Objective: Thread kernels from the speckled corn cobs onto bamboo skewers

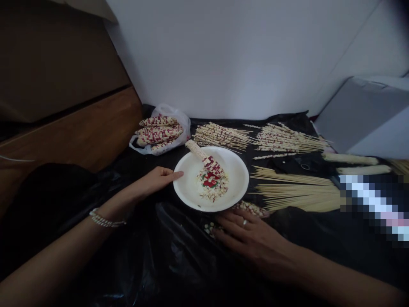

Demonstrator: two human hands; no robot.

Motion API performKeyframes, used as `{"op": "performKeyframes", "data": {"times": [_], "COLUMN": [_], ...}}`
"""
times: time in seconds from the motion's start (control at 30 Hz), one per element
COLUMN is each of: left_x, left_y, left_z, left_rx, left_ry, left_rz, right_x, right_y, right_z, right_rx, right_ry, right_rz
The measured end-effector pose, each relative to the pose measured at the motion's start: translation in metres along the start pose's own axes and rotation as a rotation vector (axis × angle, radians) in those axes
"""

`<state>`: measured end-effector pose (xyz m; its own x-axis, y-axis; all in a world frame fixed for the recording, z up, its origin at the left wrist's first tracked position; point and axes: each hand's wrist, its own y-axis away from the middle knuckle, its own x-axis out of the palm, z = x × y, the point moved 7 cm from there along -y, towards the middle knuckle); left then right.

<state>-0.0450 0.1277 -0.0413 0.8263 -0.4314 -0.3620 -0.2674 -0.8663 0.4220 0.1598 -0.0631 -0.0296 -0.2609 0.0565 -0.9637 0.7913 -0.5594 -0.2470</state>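
A white enamel bowl (238,187) holds loose corn kernels (214,194) over a red and green printed pattern. Leaning inside it is a corn cob (212,166), bare at one end and speckled red and cream at the other. My left hand (156,181) pinches the bowl's left rim, thumb on top, fingers underneath. Just below the bowl, my right hand (246,234), with a ring on it, lies palm down with fingers stretched out on the black plastic sheet. Loose kernels (209,229) lie by its fingertips, and another speckled cob (251,208) is partly hidden beyond it.
Behind the bowl, a plastic bag (183,123) holds several cobs. Two piles of kernel-threaded skewers (220,135) lie toward the white wall. At right are bare bamboo skewers (297,192), two stripped cobs (364,169) and a blurred-out bright object. A wooden panel (79,123) borders the left.
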Motion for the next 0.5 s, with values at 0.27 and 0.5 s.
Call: {"op": "performKeyframes", "data": {"times": [0.27,0.5], "left_x": [0.010,0.012], "left_y": [-0.002,-0.001], "left_z": [0.005,0.005], "left_rx": [-0.041,-0.031], "left_ry": [-0.002,0.062], "left_rz": [0.043,0.000], "right_x": [0.008,-0.009], "right_y": [0.013,0.029], "right_z": [-0.046,-0.090], "right_rx": [-0.160,-0.030], "right_ry": [0.324,0.398], "right_rz": [0.038,-0.099]}}
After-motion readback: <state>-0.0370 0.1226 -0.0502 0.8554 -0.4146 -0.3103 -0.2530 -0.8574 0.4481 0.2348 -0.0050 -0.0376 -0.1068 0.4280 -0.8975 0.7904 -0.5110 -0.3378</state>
